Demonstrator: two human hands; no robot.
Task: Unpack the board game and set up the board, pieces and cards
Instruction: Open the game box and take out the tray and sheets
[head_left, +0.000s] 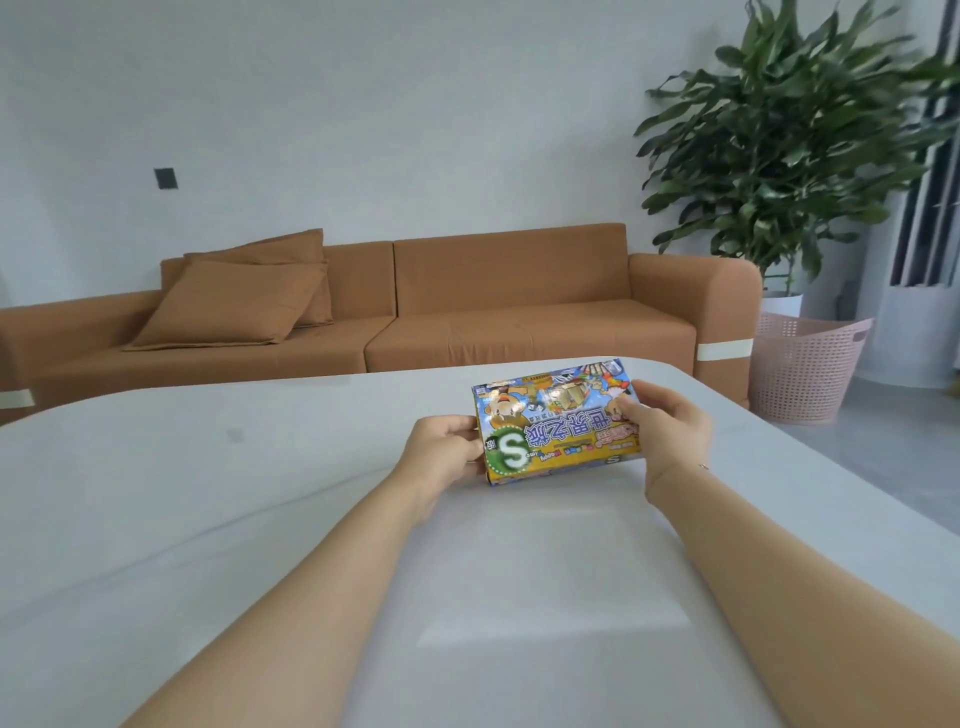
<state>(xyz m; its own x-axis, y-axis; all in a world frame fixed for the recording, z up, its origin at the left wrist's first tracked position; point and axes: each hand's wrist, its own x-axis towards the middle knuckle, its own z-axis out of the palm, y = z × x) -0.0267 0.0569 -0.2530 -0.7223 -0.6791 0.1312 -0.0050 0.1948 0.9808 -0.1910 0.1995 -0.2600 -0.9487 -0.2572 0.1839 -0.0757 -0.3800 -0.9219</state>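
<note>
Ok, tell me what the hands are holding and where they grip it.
Both hold the board game box over the table: the left hand grips its left end, the right hand its right end.

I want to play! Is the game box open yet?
Still shut: the game box has its lid on, no pieces out, held by both hands, left and right.

We read the game box (558, 423) upside down: a large white "S" in a green circle just beside the left-hand fingers (470, 423), big blue Chinese characters between both hands' fingers, and small "Happy Time" lettering below them.
</note>
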